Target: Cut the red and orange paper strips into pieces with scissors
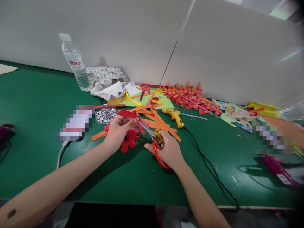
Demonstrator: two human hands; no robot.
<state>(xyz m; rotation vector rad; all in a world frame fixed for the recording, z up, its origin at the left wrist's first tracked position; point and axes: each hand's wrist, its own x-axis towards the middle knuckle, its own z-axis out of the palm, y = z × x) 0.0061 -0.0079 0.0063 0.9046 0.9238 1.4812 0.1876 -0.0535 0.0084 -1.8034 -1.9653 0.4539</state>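
Red paper, a strip (127, 113), sits pinched between the thumb and fingers of the left hand (117, 130) in the head view, above the table (213, 193); the fingers under it are partly hidden. The right hand (171, 149) curls round the scissors (157, 155), some fingers lost behind the handles. The blades reach the strip near the left thumb; how far they part is hard to tell. Red scraps (129, 141) and orange strips (156, 122) lie beneath, partly covered. Coarse blocks mask the phone (77, 122). A purple thing (5, 133) is cut off at the left edge. Behind, the wall (114, 31) bounds the table. Green surface stretches wide left of the phone and between the right forearm and the cord (215, 173); the front edge runs beneath both forearms.
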